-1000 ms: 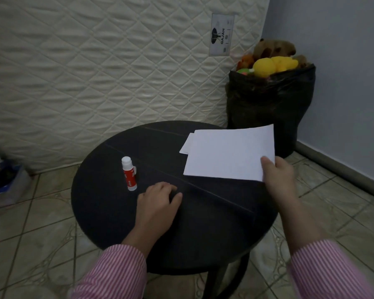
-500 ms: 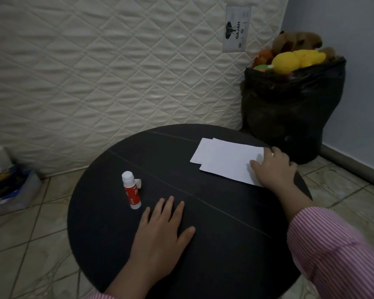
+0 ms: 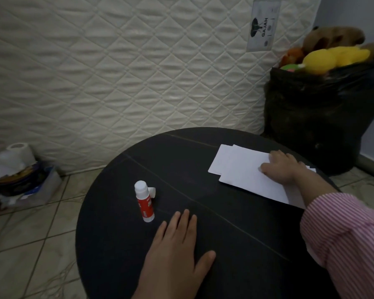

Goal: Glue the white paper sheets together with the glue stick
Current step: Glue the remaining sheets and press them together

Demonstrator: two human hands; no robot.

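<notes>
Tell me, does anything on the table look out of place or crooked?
Only slightly: the white paper sheets under the right hand are not squared up, with one sheet's corner sticking out at the left. The glue stick stands upright, and nothing looks spilled or damaged.

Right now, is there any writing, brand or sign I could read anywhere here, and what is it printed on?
"GAJAH", printed sideways beside a dark emblem: on the label stitched to the quilted mattress.
Smaller marks on that same label: too small to read.
White print on the red band of the glue stick: blurred, unreadable.
White paper sheets: blank, as far as they show.
Nothing else carries legible text.
</notes>
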